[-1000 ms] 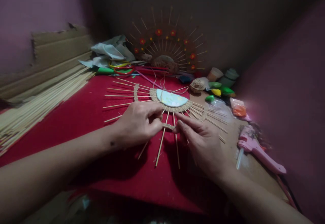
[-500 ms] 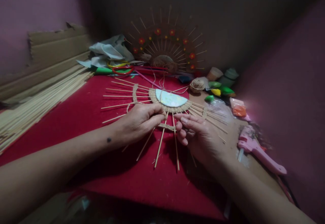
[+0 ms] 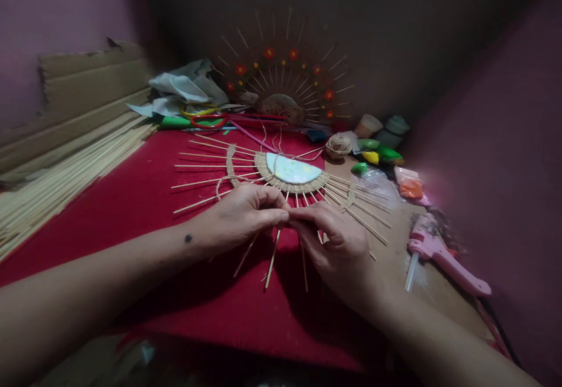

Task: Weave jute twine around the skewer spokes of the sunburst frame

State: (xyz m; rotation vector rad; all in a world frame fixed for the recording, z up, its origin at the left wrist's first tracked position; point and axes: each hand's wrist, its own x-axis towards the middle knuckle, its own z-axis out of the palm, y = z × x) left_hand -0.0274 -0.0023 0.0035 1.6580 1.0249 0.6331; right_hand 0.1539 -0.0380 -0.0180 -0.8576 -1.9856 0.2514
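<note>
A half-round piece of craftwork lies on the red cloth, with a pale blue patterned centre (image 3: pixel 293 169), a woven twine border (image 3: pixel 302 188) and thin wooden sticks (image 3: pixel 273 261) fanning outward. Woven twine bands cross the sticks at the left (image 3: pixel 230 164) and right (image 3: pixel 350 195). My left hand (image 3: pixel 250 214) pinches thumb and fingers together over the front sticks, just below the border. My right hand (image 3: pixel 336 237) is also closed, its fingertips meeting the left ones over a stick. What sits between the fingertips is hidden. A loose twine loop (image 3: pixel 218 189) shows left of my left hand.
Long sticks (image 3: pixel 88 176) lie along the left beside cardboard (image 3: pixel 94 82). Red-handled scissors (image 3: pixel 208 121), a twine ball (image 3: pixel 339 146) and a flowered fan-shaped piece (image 3: pixel 281 103) are at the back. A pink glue gun (image 3: pixel 443 255) lies at right.
My right hand has moved left and closed, its fingertips now meeting those of my left hand. The left hand has dipped slightly, and the whole view has shifted a little.
</note>
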